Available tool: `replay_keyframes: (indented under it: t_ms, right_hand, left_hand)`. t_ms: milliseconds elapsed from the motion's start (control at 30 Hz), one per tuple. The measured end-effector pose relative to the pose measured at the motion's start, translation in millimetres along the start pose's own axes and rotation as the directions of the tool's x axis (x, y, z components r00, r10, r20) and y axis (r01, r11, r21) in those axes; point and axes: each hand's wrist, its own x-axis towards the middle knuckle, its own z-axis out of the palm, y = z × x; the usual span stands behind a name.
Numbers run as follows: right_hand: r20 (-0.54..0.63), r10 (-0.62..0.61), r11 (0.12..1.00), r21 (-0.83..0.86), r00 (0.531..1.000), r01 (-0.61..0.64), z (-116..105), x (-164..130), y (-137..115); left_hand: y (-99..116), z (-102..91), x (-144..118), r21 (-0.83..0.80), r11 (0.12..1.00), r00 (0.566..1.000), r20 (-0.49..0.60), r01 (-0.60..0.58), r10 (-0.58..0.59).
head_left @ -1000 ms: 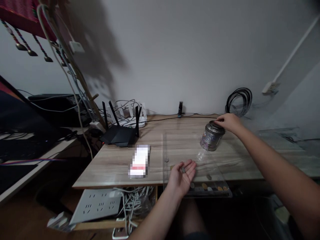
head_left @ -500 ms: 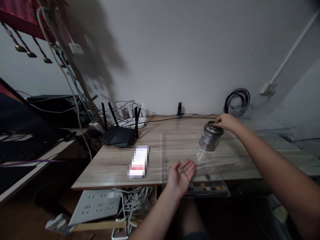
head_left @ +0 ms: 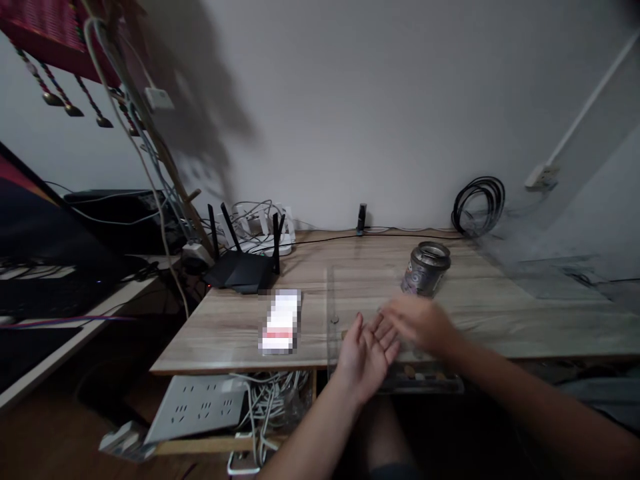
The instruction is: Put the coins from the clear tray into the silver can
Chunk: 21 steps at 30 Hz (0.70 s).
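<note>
My left hand (head_left: 367, 360) lies palm up with its fingers spread, above a clear plastic tray (head_left: 331, 347) at the desk's front edge. No coin shows on its palm. Right over its fingertips is my right hand (head_left: 420, 321), blurred, its fingers drawn together in a pinch; whatever they hold is hidden. Behind it a grey metal can (head_left: 425, 272) with a printed side stands upright, its round top uncovered by a hand. Several coins (head_left: 410, 371) lie along the tray's front, partly blocked by my right hand.
A lit phone (head_left: 281, 321) lies on the desk (head_left: 310, 267) left of the tray. Behind it stand a black router (head_left: 241, 270) and a white router (head_left: 280, 245). A small black bottle-like object (head_left: 361, 219) and coiled black cable (head_left: 479, 205) are by the wall. A power strip (head_left: 200, 407) sits below.
My right hand has left the can's rim and come down left to my left hand's fingers. The coin that lay on my left palm is out of sight.
</note>
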Motion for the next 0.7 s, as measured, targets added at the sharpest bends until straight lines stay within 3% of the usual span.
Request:
replay_keyframes:
  t_ms: [67, 133, 200, 233, 333, 400, 467, 533, 567, 600, 633, 667, 700]
  right_hand:
    - [-0.161, 0.276, 0.956, -0.052, 0.948, -0.288, -23.6, 20.5, 46.4]
    - [-0.21, 0.481, 0.853, -0.112, 0.851, -0.51, -42.2, 39.7, 94.5]
    - [-0.115, 0.56, 0.81, -0.134, 0.821, -0.571, -50.7, 52.5, 131.6]
    - [-0.076, 0.57, 0.806, -0.143, 0.818, -0.574, -51.8, 56.4, 143.7]
    - [-0.039, 0.568, 0.804, -0.19, 0.822, -0.564, -50.9, 61.0, 155.5]
    - [-0.054, 0.585, 0.78, -0.235, 0.809, -0.58, -50.4, 61.1, 147.8]
    - [-0.153, 0.571, 0.771, -0.236, 0.807, -0.591, -46.3, 58.9, 129.3]
    - [-0.22, 0.492, 0.831, -0.17, 0.842, -0.53, -32.0, 53.1, 98.9]
    - [-0.211, 0.435, 0.878, -0.114, 0.875, -0.464, -20.1, 48.8, 79.7]
    - [-0.056, 0.349, 0.936, -0.024, 0.936, -0.35, -5.6, 43.7, 58.7]
    - [0.149, 0.237, 0.966, 0.064, 0.96, -0.248, 10.6, 38.3, 37.2]
    - [0.294, 0.138, 0.971, 0.147, 0.946, -0.187, 27.3, 33.1, 16.7]
    - [0.364, 0.082, 0.967, 0.196, 0.928, -0.162, 43.2, 28.6, -1.8]
  left_hand:
    - [5.8, -2.8, -7.7, 0.3, 0.95, 0.994, -0.034, -0.085, 0.099]
    - [19.0, -9.0, -15.8, 0.63, 0.735, 0.958, 0.051, -0.25, 0.282]
    - [38.0, -17.2, -19.9, 0.795, 0.497, 0.895, 0.123, -0.347, 0.428]
    - [48.3, -21.3, -19.5, 0.837, 0.421, 0.866, 0.119, -0.35, 0.485]
    - [74.1, -32.1, -8.4, 0.881, 0.289, 0.82, 0.17, -0.375, 0.546]
    - [82.0, -37.1, 4.4, 0.908, 0.168, 0.807, 0.241, -0.383, 0.539]
    - [81.7, -40.8, 17.7, 0.958, -0.011, 0.833, 0.256, -0.288, 0.491]
    - [76.4, -43.3, 29.0, 0.929, -0.35, 0.887, 0.258, -0.12, 0.383]
    - [73.1, -43.9, 33.3, 0.839, -0.542, 0.917, 0.257, -0.055, 0.304]
    - [70.1, -44.0, 36.7, 0.71, -0.704, 0.942, 0.251, -0.022, 0.224]
    - [67.7, -43.5, 39.3, 0.569, -0.822, 0.96, 0.24, -0.02, 0.143]
    - [66.1, -42.5, 41.1, 0.447, -0.894, 0.973, 0.218, -0.033, 0.073]
    - [65.3, -40.8, 42.3, 0.362, -0.931, 0.981, 0.19, -0.047, 0.024]
